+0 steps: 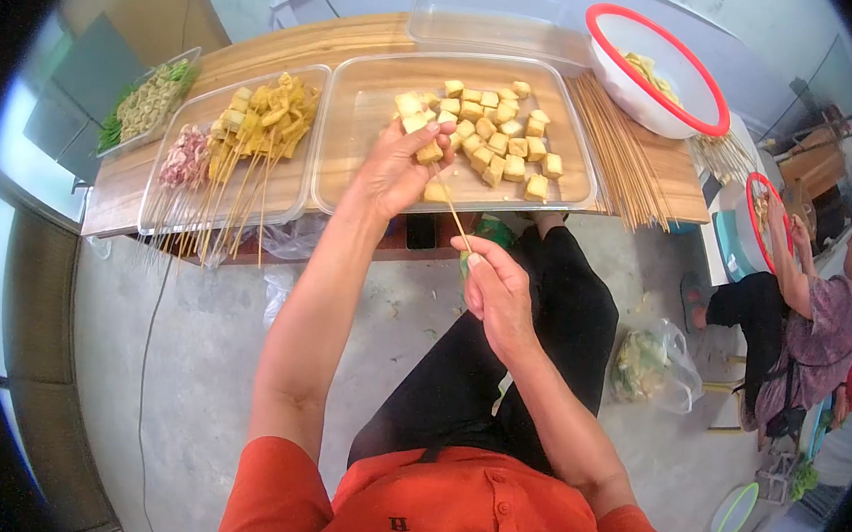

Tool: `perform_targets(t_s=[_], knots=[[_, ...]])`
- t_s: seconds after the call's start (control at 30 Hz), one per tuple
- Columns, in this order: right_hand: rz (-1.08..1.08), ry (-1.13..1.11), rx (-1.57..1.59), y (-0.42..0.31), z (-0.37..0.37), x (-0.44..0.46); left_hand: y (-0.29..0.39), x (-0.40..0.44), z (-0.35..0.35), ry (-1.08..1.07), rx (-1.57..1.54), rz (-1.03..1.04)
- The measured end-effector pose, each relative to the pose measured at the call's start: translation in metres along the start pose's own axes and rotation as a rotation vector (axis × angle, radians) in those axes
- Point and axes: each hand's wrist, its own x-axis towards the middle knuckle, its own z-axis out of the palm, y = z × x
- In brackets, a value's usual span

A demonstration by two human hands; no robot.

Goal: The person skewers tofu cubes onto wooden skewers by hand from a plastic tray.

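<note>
My left hand [405, 166] is closed around several pale yellow cubes over the left part of a clear tray [358, 177]. A thin wooden skewer [456, 217] slants from those cubes down to my right hand [499, 299], whose fingers pinch its lower end in front of the table edge. More yellow cubes [495, 137] lie loose in the tray, to the right of my left hand. One cube [437, 192] sits just below my left hand. My fingers partly hide the held cubes.
Bare skewers [622, 151] lie right of the tray. Left stands a tray of filled skewers [268, 117]; behind it, a greens tray [151, 103]. A red-rimmed bowl [601, 26] is back right. Another person [823, 314] sits at the right. A plastic bag [658, 366] lies on the floor.
</note>
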Motion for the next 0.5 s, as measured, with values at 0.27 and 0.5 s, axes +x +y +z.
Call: perform_targets(t_s=[0.27,0.5], knots=[[-0.002,-0.029,0.004,0.0036,-0.0015,0.0025,-0.0019,0.0010,-0.0034,0.048,-0.078,0.007],[0.003,-0.036,0.034,0.0041,0.0015,0.0037,-0.0020,0.0030,-0.0062,0.021,-0.077,-0.006]])
